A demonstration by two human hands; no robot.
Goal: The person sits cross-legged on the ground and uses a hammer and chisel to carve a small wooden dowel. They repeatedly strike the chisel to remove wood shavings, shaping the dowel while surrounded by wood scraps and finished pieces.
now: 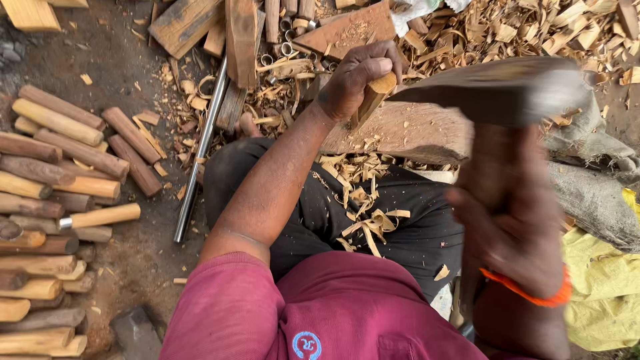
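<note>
Bare dirt strip [127, 73] lying open left of knee; steel rod [200, 143] cutting across it diagonally; stacked wooden handles [53, 200] crowding far left edge; shavings heap [507, 33] and planks [193, 23] blocking ground beyond chopping log [407, 130]; raised blade [493, 90] hanging blurred over log's right half; yellow cloth [600, 287] filling right side.

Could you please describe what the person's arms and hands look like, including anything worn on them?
Both arms are bare below short maroon sleeves. The left hand wears no glove, ring or band that can be seen. The right hand is also ungloved and has a bright orange band around its wrist. That hand appears blurred, so finer details there cannot be told.
</note>
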